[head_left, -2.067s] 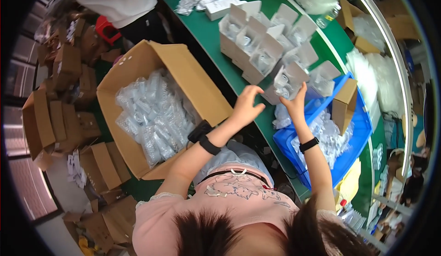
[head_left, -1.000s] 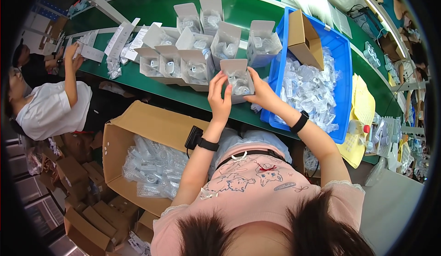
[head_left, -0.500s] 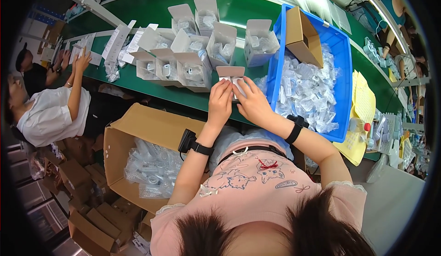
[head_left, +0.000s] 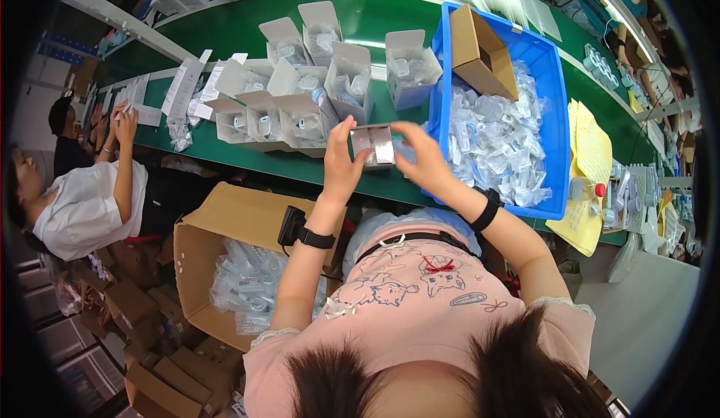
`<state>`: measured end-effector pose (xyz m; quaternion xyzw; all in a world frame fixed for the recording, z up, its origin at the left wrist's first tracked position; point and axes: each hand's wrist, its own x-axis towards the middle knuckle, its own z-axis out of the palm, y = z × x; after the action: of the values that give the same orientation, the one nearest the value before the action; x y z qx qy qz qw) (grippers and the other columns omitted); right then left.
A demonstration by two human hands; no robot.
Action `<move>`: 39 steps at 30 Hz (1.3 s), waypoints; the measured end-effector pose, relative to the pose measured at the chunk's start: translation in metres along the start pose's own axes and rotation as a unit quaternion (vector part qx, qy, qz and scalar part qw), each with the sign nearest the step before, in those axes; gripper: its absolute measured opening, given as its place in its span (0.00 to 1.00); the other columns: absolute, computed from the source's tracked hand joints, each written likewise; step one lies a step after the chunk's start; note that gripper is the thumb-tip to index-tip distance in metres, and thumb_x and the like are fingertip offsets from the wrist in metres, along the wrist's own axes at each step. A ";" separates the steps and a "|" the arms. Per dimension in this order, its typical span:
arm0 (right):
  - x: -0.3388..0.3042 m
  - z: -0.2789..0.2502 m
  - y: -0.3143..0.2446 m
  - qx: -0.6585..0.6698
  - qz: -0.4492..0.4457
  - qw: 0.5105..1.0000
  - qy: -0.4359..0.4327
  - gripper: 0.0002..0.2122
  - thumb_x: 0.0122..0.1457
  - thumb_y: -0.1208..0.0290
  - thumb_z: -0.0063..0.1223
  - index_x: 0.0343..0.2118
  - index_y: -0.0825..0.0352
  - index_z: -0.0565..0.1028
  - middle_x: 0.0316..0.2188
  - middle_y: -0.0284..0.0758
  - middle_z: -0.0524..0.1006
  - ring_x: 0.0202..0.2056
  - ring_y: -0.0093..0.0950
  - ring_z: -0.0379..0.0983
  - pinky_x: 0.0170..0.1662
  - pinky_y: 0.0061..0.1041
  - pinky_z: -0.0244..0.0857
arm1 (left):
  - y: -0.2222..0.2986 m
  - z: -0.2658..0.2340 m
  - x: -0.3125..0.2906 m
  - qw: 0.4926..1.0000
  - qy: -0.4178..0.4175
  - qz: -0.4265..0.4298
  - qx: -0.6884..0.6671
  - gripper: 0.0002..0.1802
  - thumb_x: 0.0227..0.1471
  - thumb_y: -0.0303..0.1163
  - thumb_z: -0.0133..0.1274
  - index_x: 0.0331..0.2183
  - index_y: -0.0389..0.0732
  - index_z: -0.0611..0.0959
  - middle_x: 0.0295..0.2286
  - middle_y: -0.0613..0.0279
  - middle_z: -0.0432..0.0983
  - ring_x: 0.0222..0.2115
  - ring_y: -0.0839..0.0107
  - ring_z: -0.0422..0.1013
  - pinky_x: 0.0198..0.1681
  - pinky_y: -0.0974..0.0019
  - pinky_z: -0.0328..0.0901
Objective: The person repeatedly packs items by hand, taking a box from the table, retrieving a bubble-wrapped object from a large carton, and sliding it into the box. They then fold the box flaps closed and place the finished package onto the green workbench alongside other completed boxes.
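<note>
Between my two hands is a small white carton (head_left: 381, 145) with a pale label-like face toward me, at the near edge of the green bench. My left hand (head_left: 343, 161) grips its left side, thumb across the front and fingers behind. My right hand (head_left: 424, 158) curves round the right side, fingertips at its upper right corner and thumb lower down. Just beyond stand several open white cartons (head_left: 301, 122) with flaps up, each holding clear-bagged pale parts (head_left: 308, 125). Another open carton (head_left: 412, 80) stands apart, nearer the blue bin.
A blue bin (head_left: 444, 129) full of bagged parts, with an open brown box (head_left: 480, 54) in it, sits at right. Yellow sheets (head_left: 589, 170) and a red-capped bottle (head_left: 583, 189) lie beyond. A large cardboard box (head_left: 196, 283) of bagged parts is at lower left; a person in white (head_left: 97, 197) works farther left.
The small carton's raised flap no longer stands up, and the carton is turned so a pale face shows. My hands have moved from its top to its two sides.
</note>
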<state>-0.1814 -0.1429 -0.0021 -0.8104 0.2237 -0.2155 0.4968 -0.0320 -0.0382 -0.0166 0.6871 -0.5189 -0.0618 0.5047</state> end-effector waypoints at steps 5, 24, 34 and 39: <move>0.027 -0.008 -0.006 -0.138 -0.142 0.980 -0.016 0.27 0.41 0.80 0.53 0.49 0.66 0.63 0.48 0.45 0.64 0.50 0.41 0.60 0.52 0.33 0.55 | -0.018 -0.007 -0.008 0.990 -0.029 0.125 -0.053 0.23 0.38 0.19 0.54 0.40 0.36 0.69 0.44 0.49 0.65 0.47 0.52 0.62 0.48 0.60 0.58; 0.021 -0.006 0.017 -0.127 -0.165 0.963 -0.169 0.29 0.45 0.74 0.56 0.52 0.68 0.59 0.56 0.44 0.53 0.58 0.41 0.46 0.56 0.33 0.49 | -0.007 -0.014 0.001 0.950 -0.152 0.218 0.166 0.22 0.39 0.29 0.56 0.40 0.34 0.73 0.42 0.51 0.68 0.47 0.55 0.62 0.48 0.58 0.59; 0.004 -0.002 0.011 -0.217 -0.215 0.946 -0.112 0.19 0.47 0.77 0.52 0.44 0.70 0.67 0.49 0.43 0.64 0.54 0.39 0.55 0.52 0.31 0.56 | -0.014 -0.002 -0.018 0.952 -0.092 0.244 0.162 0.19 0.39 0.25 0.54 0.38 0.32 0.75 0.41 0.53 0.69 0.47 0.54 0.62 0.48 0.53 0.59; 0.000 0.003 0.014 -0.279 -0.235 0.926 -0.095 0.17 0.48 0.78 0.50 0.44 0.71 0.67 0.49 0.43 0.64 0.54 0.39 0.56 0.52 0.30 0.57 | -0.013 0.002 -0.024 0.956 -0.091 0.226 0.164 0.19 0.41 0.20 0.49 0.40 0.31 0.74 0.44 0.52 0.67 0.49 0.53 0.60 0.49 0.52 0.57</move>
<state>-0.1823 -0.1466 -0.0157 -0.9623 0.0299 -0.1769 0.2042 -0.0355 -0.0209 -0.0382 0.6169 -0.7070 0.0774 0.3370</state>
